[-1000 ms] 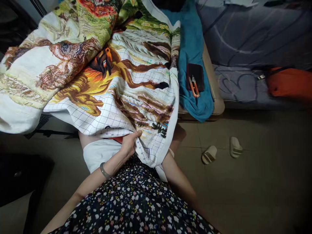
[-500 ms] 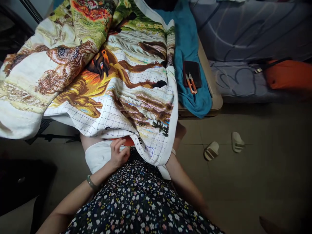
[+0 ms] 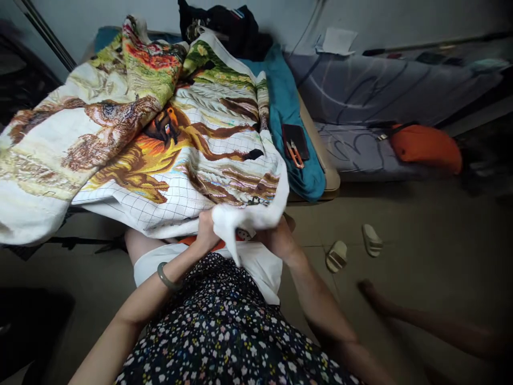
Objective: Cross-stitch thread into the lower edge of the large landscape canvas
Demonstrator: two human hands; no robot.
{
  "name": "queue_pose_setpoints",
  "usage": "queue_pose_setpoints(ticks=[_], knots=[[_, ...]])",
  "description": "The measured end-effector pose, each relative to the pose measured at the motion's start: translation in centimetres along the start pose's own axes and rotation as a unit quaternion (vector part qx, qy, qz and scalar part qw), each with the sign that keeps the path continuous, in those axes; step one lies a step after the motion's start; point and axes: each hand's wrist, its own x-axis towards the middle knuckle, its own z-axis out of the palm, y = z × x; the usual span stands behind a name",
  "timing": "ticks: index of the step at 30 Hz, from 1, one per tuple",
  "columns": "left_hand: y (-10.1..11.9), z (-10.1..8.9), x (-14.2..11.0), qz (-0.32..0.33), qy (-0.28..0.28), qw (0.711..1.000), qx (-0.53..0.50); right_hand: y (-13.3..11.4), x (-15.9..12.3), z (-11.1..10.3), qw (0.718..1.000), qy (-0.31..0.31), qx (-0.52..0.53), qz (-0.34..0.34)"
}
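A large cross-stitch cloth (image 3: 172,144) with horses and flowers is spread before me, its near edge gathered over my lap. My left hand (image 3: 206,235), a green bangle on its wrist, is closed on that near edge from below. My right hand (image 3: 276,240) is closed on the bunched white corner (image 3: 240,222) of the same cloth, lifted up from under it. My flowered dress (image 3: 224,331) fills the bottom of the view.
A teal towel (image 3: 288,117) on a bench holds a dark phone (image 3: 295,140) and orange snips (image 3: 295,154). A grey bed (image 3: 380,101) with an orange bag (image 3: 425,147) lies to the right. Two pale slippers (image 3: 352,248) sit on the floor, with a bare leg (image 3: 420,321) stretched out.
My right hand has come out from under the cloth and bunched up its corner. My left hand moved back up to the edge. The view tilted upward.
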Motion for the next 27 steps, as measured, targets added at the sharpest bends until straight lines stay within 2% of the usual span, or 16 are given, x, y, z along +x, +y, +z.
queue_pose_setpoints(ticks=[2, 3, 5, 7, 10, 14, 16, 19, 23, 27], knots=[[0.8, -0.6, 0.6, -0.107, 0.076, 0.983, -0.129, 0.3, 3.0, 0.5, 0.994, -0.072, 0.05, -0.057], [1.1, -0.8, 1.0, -0.157, 0.105, 0.963, -0.192, 0.4, 4.3, 1.1, 0.991, -0.08, 0.085, -0.067], [1.5, -1.3, 1.6, -0.238, 0.122, 0.921, -0.284, 0.7, 6.5, 2.9, 0.987, -0.029, 0.157, -0.029], [1.7, -1.6, 2.0, -0.282, 0.125, 0.892, -0.33, 1.1, 8.0, 4.8, 0.975, 0.047, 0.208, 0.062], [1.8, -1.7, 2.0, -0.284, 0.143, 0.886, -0.338, 1.5, 8.9, 6.7, 0.959, 0.076, 0.227, 0.153], [1.7, -1.3, 1.9, -0.262, 0.169, 0.891, -0.329, 1.1, 7.9, 6.5, 0.942, 0.072, 0.26, 0.199], [1.6, -1.2, 1.9, -0.27, 0.175, 0.885, -0.336, 0.5, 6.8, 5.9, 0.935, 0.076, 0.271, 0.214], [1.6, -1.2, 1.8, -0.289, 0.163, 0.876, -0.349, -0.6, 4.9, 5.6, 0.94, 0.067, 0.25, 0.223], [1.7, -1.3, 1.6, -0.293, 0.157, 0.873, -0.357, -1.2, 3.1, 6.3, 0.946, 0.061, 0.221, 0.229], [1.5, -1.3, 1.5, -0.326, 0.16, 0.866, -0.345, -1.2, 2.8, 7.0, 0.946, 0.071, 0.214, 0.233]])
